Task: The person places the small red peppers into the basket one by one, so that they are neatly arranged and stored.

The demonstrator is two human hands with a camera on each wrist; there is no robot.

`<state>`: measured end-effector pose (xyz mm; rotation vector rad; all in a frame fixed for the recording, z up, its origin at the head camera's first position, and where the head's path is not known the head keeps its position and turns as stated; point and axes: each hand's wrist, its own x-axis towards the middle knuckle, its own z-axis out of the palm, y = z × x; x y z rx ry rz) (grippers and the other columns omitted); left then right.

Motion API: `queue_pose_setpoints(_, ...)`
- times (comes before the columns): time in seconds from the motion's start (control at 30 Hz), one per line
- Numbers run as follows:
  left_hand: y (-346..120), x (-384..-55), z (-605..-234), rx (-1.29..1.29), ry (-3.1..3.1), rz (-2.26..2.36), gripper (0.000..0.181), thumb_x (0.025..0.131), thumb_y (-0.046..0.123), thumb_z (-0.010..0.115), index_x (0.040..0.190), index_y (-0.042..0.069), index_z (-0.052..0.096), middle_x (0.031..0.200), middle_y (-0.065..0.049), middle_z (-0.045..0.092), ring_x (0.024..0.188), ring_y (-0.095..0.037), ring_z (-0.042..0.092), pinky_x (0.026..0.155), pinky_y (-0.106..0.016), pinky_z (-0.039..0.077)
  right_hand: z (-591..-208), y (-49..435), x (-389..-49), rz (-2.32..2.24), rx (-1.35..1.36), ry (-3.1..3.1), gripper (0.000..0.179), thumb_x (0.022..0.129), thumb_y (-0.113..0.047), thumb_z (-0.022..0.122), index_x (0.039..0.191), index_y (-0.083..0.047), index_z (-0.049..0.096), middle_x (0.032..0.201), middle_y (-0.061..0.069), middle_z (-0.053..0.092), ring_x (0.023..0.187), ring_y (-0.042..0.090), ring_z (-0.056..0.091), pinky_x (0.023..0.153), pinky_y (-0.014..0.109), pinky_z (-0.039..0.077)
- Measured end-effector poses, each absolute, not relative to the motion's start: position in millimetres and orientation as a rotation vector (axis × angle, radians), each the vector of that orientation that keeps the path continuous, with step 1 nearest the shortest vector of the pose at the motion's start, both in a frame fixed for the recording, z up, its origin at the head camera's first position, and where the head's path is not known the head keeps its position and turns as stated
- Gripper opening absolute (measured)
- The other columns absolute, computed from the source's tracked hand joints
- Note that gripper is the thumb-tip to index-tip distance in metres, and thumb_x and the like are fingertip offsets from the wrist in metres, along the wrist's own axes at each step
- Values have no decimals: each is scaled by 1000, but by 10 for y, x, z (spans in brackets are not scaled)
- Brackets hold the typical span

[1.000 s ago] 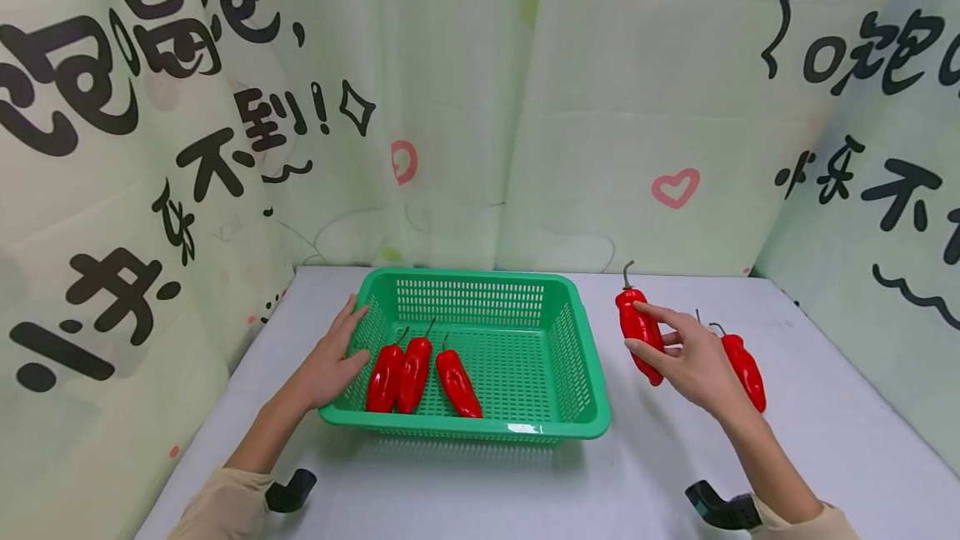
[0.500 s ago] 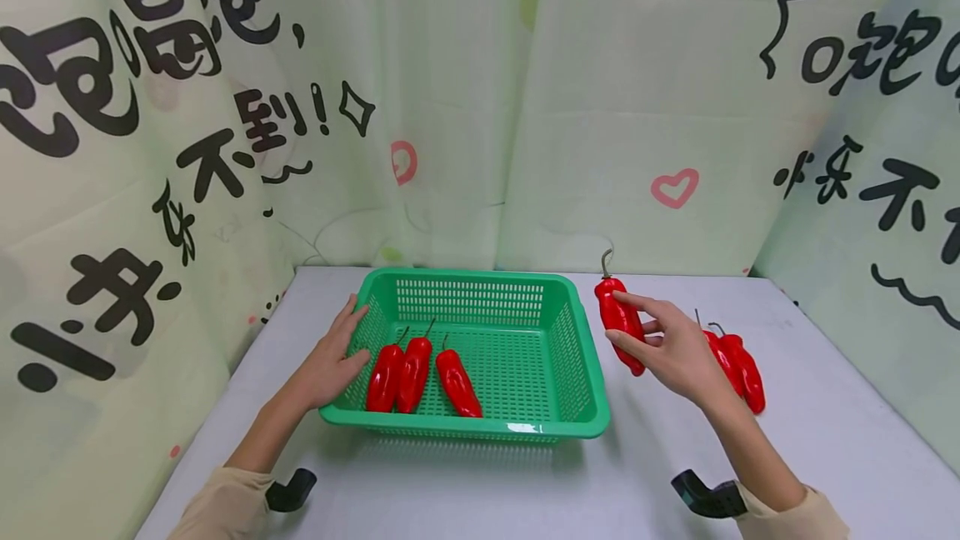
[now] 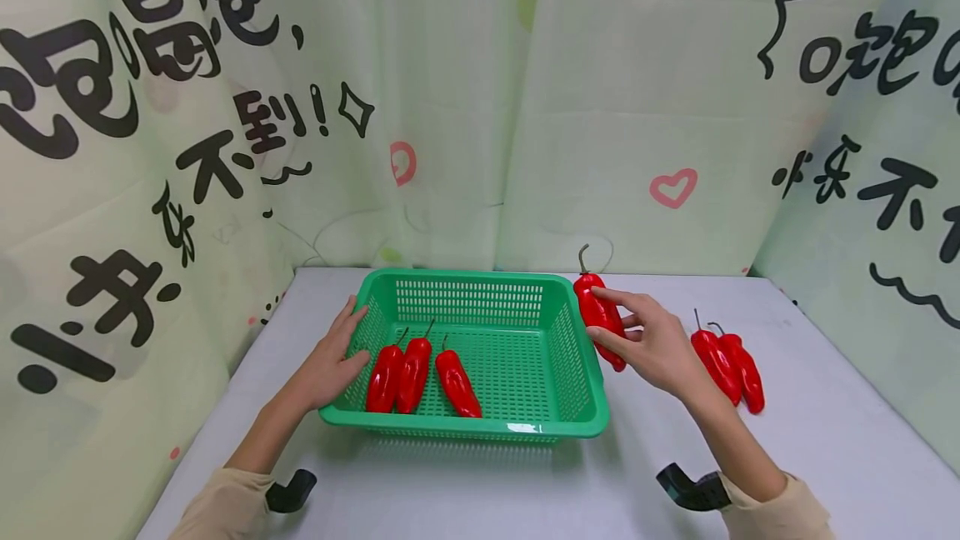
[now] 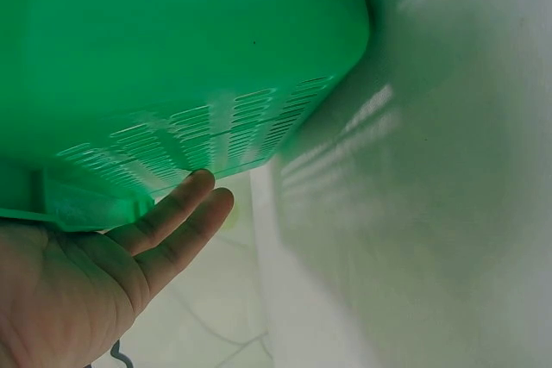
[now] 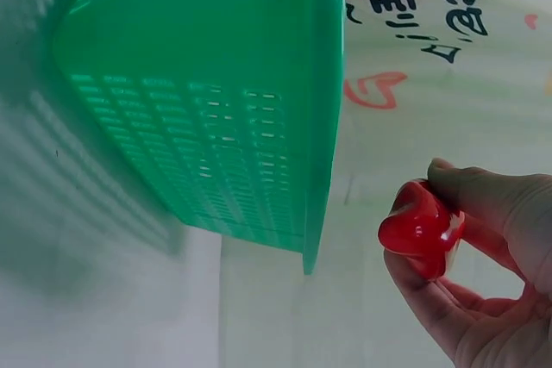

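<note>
A red chili pepper [image 3: 597, 312] with a curved stem stands upright in my right hand [image 3: 660, 346], pinched between thumb and fingers. In the head view the pepper overlaps the right rim of the green plastic basket [image 3: 480, 427]; in the right wrist view its rounded tip points at the camera, beside the basket's outer wall. My left hand [image 3: 327, 369] holds the basket's left side, thumb over the rim and the other fingers reaching along the outside. In the left wrist view two fingers [image 4: 194, 230] extend under the rim. Inside the basket lie three red peppers [image 3: 414, 372], all toward the left.
Two more red peppers [image 3: 726, 365] lie side by side on the white table [image 3: 465, 490], right of my right forearm. A pale curtain [image 3: 480, 107] with black lettering and pink hearts surrounds the table at the back and sides.
My right hand has carried its pepper leftward and slightly up, to the basket's right rim. Both peppers on the table are now uncovered. The left hand and basket have stayed put.
</note>
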<state>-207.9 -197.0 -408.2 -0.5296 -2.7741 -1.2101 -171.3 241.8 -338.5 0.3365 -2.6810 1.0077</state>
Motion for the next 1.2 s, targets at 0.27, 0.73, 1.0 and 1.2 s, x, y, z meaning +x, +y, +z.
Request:
queue_pose_setpoints(0.27,-1967,-2068,-4076,-528,-2778,-1219,70,96,7,48,159,-6,22,170,-25,5,153,-49,13,114,-72,26,-3378,2311,-1734,1019,370,-2692,67,88,-18,81,146,-4,53,136,26,55,110,45,62,71,46,63)
queue_pose_setpoints(0.73,-1962,-2075,-4069,-537,-2775,-1204,69,96,7,48,159,-6,23,169,-26,6,153,-50,14,113,-73,26,-3420,2099,-1815,1026,488,-2714,62,88,-20,81,143,-6,58,131,23,60,103,37,66,67,39,63)
queue_pose_setpoints(1.0,-1975,-2078,-4086,-530,-2781,-1196,70,95,8,48,159,-5,23,170,-24,6,153,-50,14,113,-72,26,-3420,1910,-1857,977,626,-2739,55,88,-20,81,138,-6,63,120,19,64,95,31,66,65,33,62)
queue_pose_setpoints(1.2,-1972,-2079,-4086,-530,-2783,-1190,70,95,8,48,159,-6,22,169,-25,7,153,-50,14,113,-72,26,-3414,1808,-1868,990,651,-2796,56,88,-18,81,139,-6,63,126,19,63,97,31,66,66,32,62)
